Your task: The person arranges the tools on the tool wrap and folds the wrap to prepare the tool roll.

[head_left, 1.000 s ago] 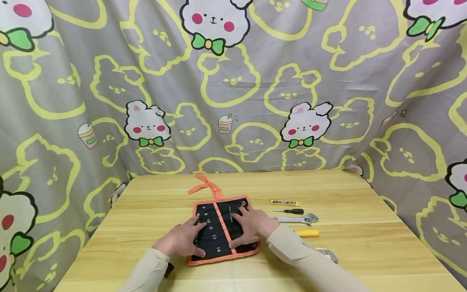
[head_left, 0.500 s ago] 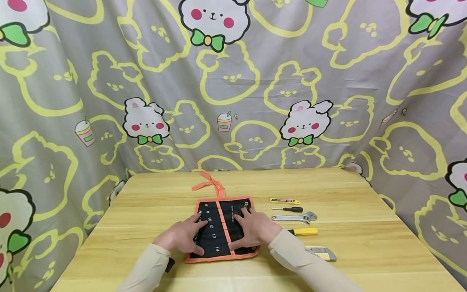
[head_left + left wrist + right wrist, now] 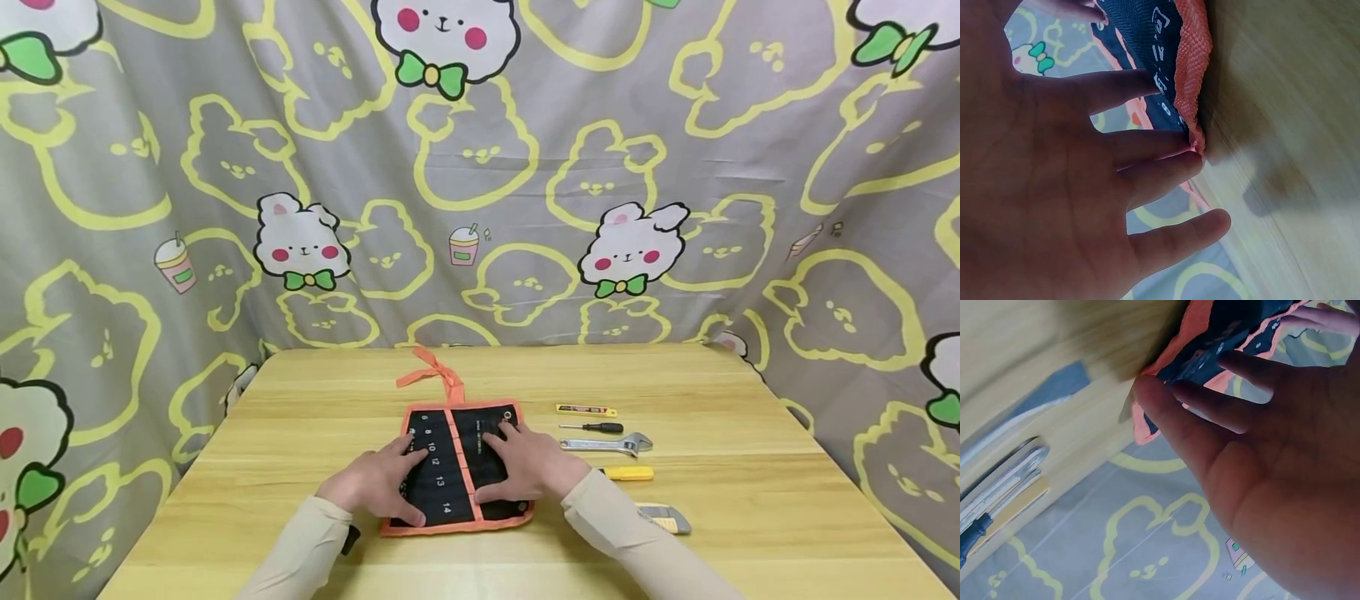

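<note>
- The pouch (image 3: 452, 475) has turned slightly, ties (image 3: 437, 369) nudged right!
- Your left hand (image 3: 377, 483) and right hand (image 3: 534, 462) lie spread, gripping nothing.
- They rest on its opposite sides, probably keeping it flat on the surface (image 3: 285, 433).

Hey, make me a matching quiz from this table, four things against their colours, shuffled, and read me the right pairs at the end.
Things:
1. tool pouch
2. pouch tie
3. adjustable wrench
4. screwdriver

Colours:
A. orange
B. black on the handle
C. black with orange edging
D. silver

Right pairs: 1-C, 2-A, 3-D, 4-B.
</note>
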Demonstrator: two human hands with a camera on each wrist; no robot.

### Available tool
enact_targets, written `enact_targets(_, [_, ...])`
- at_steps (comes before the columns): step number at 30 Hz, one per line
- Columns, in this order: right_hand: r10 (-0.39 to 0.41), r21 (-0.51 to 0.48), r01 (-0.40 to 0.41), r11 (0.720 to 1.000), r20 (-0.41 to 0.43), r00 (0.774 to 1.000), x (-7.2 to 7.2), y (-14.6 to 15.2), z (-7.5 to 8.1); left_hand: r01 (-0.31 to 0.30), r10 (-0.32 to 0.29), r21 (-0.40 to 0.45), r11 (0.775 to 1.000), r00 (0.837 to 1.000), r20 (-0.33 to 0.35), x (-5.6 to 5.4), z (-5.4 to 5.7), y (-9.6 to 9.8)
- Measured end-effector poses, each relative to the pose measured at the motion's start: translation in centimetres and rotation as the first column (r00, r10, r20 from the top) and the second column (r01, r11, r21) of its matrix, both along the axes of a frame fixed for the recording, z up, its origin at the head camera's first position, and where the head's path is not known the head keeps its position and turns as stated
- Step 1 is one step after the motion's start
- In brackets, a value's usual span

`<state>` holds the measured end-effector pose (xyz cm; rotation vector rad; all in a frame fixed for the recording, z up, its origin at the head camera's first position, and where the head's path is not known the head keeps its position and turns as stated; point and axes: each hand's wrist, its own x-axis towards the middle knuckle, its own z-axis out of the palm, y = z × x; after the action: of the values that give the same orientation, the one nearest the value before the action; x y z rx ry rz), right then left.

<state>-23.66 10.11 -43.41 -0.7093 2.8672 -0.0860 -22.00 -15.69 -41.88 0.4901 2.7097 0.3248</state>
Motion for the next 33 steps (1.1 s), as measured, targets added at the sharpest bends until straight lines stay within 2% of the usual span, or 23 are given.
enact_targets(10, [-0.035, -0.161, 0.034, 0.986, 0.000, 0.999, 0.0, 2.9, 2.0, -0.007, 0.007, 0.000, 1.000, 1.000, -0.016, -0.1, 0.0, 0.1])
enact_targets(15, [-0.041, -0.186, 0.036, 0.982, -0.020, 0.999, 0.1, 4.5, 2.3, -0.004, 0.004, 0.010, 1.000, 1.000, -0.019, 0.0, -0.2, 0.1])
enact_targets(21, [-0.034, -0.209, 0.015, 0.978, -0.090, 0.995, 0.4, 6.7, 2.8, 0.004, -0.004, 0.017, 1.000, 1.000, -0.026, 0.1, -0.4, 0.0])
enact_targets(33, [-0.022, -0.275, -0.024, 0.961, -0.161, 0.987, 1.9, 11.6, 3.7, 0.013, -0.013, 0.033, 0.999, 1.000, -0.003, 0.0, -0.5, -0.4])
